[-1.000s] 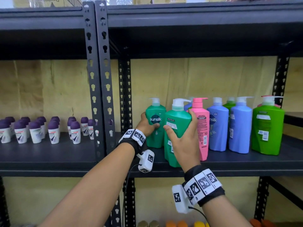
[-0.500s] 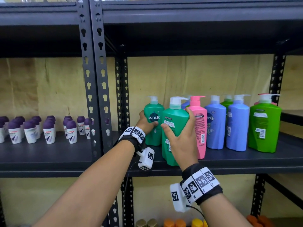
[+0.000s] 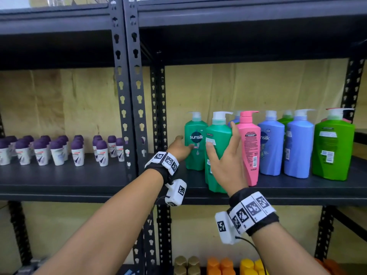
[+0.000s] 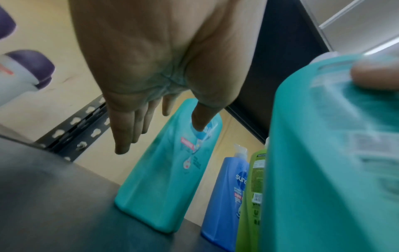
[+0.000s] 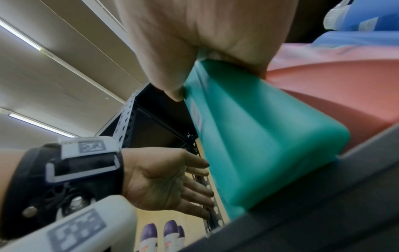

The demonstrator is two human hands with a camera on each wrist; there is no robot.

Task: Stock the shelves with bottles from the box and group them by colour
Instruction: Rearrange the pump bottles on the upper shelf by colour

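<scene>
Now both hands have loosened since a second ago: the left hand (image 3: 179, 148) has let go, fingers straight and only brushing the rear teal Sunsilk bottle (image 3: 195, 143), while the right hand (image 3: 225, 161) has spread its fingers, resting lightly against the front teal pump bottle (image 3: 217, 153). Both teal bottles stand upright together at the left end of the middle shelf (image 3: 297, 188), beside the pink bottle (image 3: 249, 147). This pair appears placed; further stock presumably remains.

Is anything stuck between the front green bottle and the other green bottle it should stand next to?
Nothing visible is. The front green bottle, under the right hand, stands right beside the back green bottle on the shelf. The pink bottle is on its other side. The left hand is open by the back one.
</scene>
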